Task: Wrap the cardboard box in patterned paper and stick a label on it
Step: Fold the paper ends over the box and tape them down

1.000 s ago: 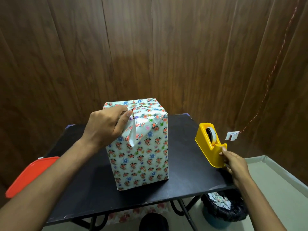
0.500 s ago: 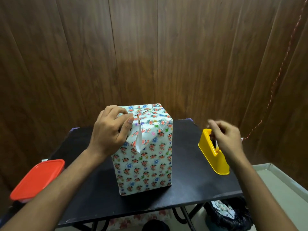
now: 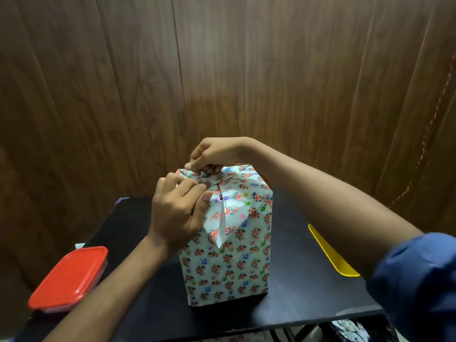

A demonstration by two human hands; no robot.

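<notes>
Box [image 3: 227,262] in floral paper; both hands pinch its top folds

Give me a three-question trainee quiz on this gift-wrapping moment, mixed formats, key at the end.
1. True or false: the wrapped box lies on its side on the black table.
2. Which hand grips the folded paper at the box's near top edge? A) left hand B) right hand
3. Fill in: the container at the table's left has a ___ lid.

Key: 1 false, it stands upright; 2 A; 3 red.
</notes>
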